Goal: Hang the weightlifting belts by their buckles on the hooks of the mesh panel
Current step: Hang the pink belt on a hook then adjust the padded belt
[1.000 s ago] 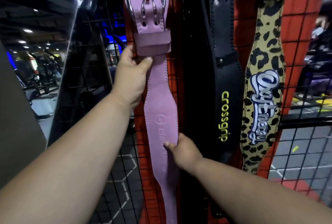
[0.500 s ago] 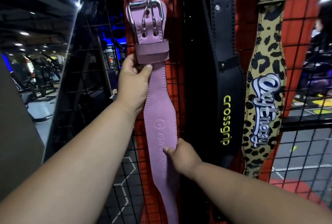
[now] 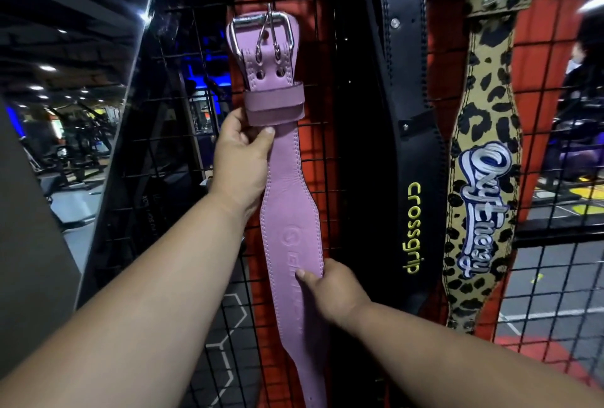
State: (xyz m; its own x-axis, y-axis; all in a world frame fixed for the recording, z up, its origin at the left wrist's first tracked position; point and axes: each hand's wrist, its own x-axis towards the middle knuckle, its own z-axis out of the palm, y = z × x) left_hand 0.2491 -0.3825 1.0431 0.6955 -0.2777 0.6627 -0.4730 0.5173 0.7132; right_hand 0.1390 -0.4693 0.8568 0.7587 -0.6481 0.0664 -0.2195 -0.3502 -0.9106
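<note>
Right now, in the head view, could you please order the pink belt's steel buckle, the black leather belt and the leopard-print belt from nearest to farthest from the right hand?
1. Black leather belt: just right of the right hand, which pinches the pink belt.
2. Leopard-print belt: farther right, beyond the black one.
3. Pink belt's steel buckle: well above, up at the top of the mesh panel.

Black belt (image 3: 408, 87) and leopard belt (image 3: 483, 133) buckles cut off above.

Pink leather belt (image 3: 291, 221) hangs vertical against mesh panel (image 3: 320, 159), silver two-prong buckle (image 3: 263, 33) at 12 o'clock. Black belt (image 3: 413, 146), leopard-print belt (image 3: 480, 185) at 3 o'clock.
</note>
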